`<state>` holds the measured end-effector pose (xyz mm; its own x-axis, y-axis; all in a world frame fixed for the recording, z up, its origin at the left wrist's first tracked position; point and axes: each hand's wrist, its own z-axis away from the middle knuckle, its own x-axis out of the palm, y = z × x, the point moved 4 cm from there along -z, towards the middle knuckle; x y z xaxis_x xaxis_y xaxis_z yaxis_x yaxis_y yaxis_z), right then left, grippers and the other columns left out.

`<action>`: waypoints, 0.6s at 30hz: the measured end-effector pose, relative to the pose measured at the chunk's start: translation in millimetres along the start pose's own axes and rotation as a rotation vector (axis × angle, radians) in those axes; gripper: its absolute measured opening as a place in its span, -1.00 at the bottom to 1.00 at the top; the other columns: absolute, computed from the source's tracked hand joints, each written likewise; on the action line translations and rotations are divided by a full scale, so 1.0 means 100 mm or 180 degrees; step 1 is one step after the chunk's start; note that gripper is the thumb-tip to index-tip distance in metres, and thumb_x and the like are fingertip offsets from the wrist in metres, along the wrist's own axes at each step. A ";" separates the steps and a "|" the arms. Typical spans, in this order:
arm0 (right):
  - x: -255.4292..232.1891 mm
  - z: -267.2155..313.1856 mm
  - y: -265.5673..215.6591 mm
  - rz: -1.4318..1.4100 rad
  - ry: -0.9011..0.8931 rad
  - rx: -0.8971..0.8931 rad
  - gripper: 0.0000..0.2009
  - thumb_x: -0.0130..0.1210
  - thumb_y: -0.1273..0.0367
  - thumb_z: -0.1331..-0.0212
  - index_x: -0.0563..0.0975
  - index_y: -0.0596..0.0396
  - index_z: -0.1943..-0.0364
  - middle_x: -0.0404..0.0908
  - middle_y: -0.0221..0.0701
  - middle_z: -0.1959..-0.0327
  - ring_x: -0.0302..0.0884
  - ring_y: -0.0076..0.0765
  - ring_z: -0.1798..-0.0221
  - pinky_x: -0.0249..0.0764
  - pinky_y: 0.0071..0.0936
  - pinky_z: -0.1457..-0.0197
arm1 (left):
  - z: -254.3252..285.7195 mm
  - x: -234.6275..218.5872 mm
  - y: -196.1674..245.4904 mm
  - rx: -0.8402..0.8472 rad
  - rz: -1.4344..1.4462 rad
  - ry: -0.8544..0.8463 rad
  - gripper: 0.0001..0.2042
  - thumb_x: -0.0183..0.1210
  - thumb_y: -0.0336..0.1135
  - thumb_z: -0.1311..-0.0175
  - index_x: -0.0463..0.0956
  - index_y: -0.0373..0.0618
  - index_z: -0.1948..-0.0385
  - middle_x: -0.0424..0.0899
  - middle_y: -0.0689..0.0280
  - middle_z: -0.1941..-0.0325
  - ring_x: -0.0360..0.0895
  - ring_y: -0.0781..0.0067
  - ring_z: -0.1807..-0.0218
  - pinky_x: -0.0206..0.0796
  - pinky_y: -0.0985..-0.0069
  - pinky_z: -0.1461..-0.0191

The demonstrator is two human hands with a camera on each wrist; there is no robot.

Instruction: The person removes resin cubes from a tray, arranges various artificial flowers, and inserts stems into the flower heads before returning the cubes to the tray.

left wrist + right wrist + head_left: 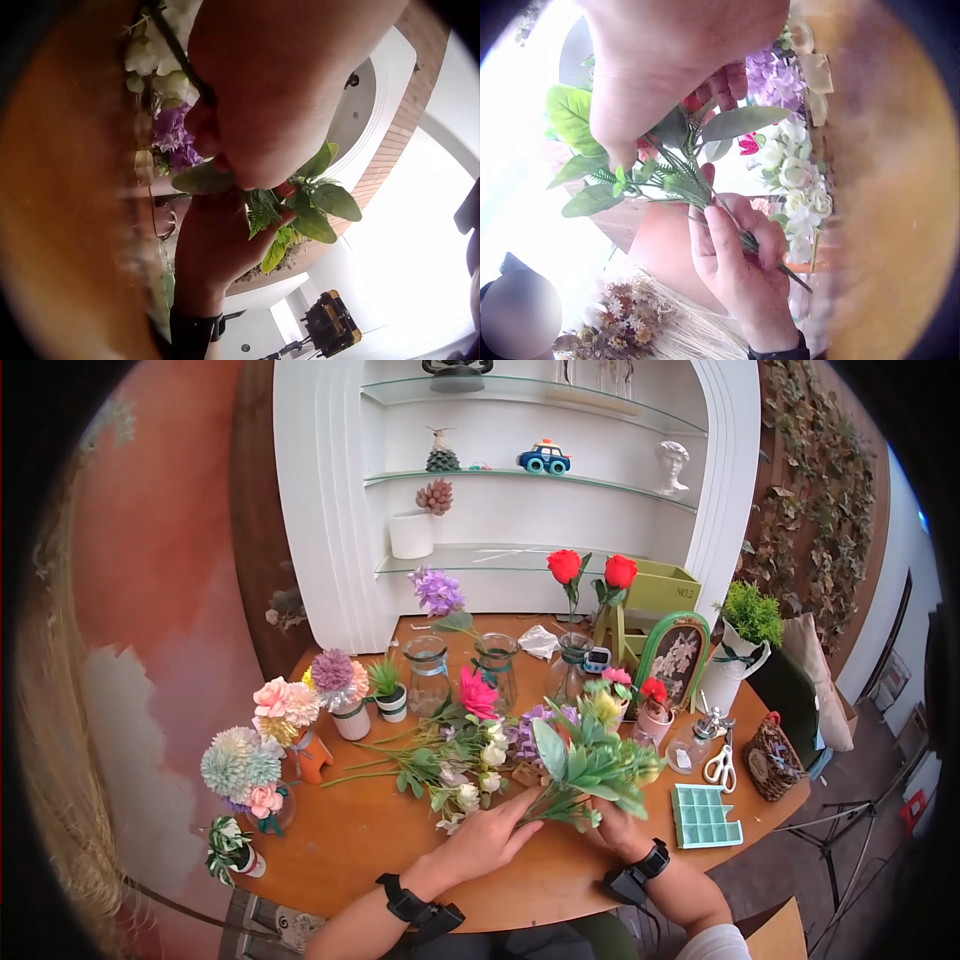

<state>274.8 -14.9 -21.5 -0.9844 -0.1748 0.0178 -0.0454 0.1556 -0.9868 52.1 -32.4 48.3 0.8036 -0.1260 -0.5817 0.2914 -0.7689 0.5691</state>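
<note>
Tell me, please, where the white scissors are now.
In the head view, the white scissors lie on the right of the wooden table, between the glass bottle and the woven basket, just beyond the mint-green compartment tray.

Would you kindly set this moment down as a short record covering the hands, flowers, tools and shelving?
Left hand: grips the stems of an artificial leafy bouquet
Right hand: among the bouquet's leaves; its exact grip is partly hidden
Lying on wooden table: artificial white roses
In glass vase: purple flower
Tools: white-handled scissors, next to mint-green compartment tray
On white shelving unit: blue toy car, white bust
</note>
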 end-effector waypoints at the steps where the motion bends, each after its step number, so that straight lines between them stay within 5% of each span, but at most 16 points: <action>1: -0.13 -0.04 0.10 -0.0253 0.0329 -0.0468 -0.51 0.07 0.14 -0.41 0.36 0.12 -0.28 0.47 -0.40 -0.20 0.41 -0.39 -0.17 0.35 -0.38 -0.26 | 0.01 0.01 -0.01 -0.0372 -0.0010 -0.0312 -0.49 0.22 -0.23 -0.33 0.32 -0.22 -0.25 0.65 0.02 0.26 0.62 -0.04 0.32 0.47 0.24 0.25; 4: -0.13 -0.08 -0.38 -0.1298 0.0888 -0.1491 -0.49 -0.05 0.08 -0.45 0.31 0.11 -0.31 0.47 -0.39 -0.14 0.44 -0.38 -0.15 0.33 -0.35 -0.24 | 0.05 0.08 -0.10 -0.0475 0.0196 -0.0390 -0.60 0.18 -0.26 -0.36 0.40 -0.21 -0.16 0.65 0.02 0.28 0.61 -0.08 0.30 0.45 0.23 0.26; 9: -0.41 -0.02 -0.70 -0.0500 0.1690 -0.1726 -0.42 -0.01 0.06 -0.42 0.23 0.09 -0.36 0.44 -0.41 -0.16 0.47 -0.40 -0.09 0.41 -0.37 -0.14 | 0.11 0.27 -0.28 -0.0239 0.0003 -0.0448 -0.76 0.09 -0.27 -0.41 0.49 -0.21 0.04 0.65 0.01 0.29 0.62 -0.10 0.27 0.45 0.17 0.25; 13: -0.36 0.03 -0.80 -0.0681 0.1579 -0.1982 -0.31 0.06 -0.02 -0.35 0.16 0.06 -0.41 0.34 -0.38 -0.26 0.48 -0.38 -0.08 0.44 -0.38 -0.14 | 0.13 0.25 -0.23 -0.0322 -0.0210 -0.0722 -0.80 0.04 -0.27 -0.43 0.50 -0.21 0.15 0.65 0.00 0.33 0.61 -0.11 0.26 0.44 0.10 0.26; 16: -0.35 0.13 -1.11 0.0739 0.2694 -0.2895 -0.09 0.03 -0.23 -0.23 0.11 0.20 -0.43 0.20 -0.23 -0.39 0.25 -0.21 -0.35 0.14 -0.24 -0.44 | 0.17 0.26 -0.29 -0.0604 -0.0434 -0.0730 -0.79 0.05 -0.28 -0.43 0.54 -0.21 0.10 0.67 0.00 0.29 0.63 -0.08 0.25 0.47 0.13 0.19; 18: -0.35 0.12 -1.10 0.0745 0.2715 -0.2745 -0.08 -0.06 -0.28 -0.24 0.13 0.27 -0.40 0.21 -0.20 -0.39 0.13 -0.20 -0.42 0.00 -0.19 -0.50 | 0.17 0.27 -0.38 -0.0726 -0.0542 -0.0815 -0.79 0.06 -0.27 -0.41 0.54 -0.21 0.11 0.67 0.01 0.29 0.63 -0.07 0.24 0.48 0.14 0.19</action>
<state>316.5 -37.4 84.2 -0.7650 0.5832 0.2734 0.3681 0.7442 -0.5574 53.7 -17.1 1.6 0.5864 -0.1833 -0.7890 0.5406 -0.6368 0.5498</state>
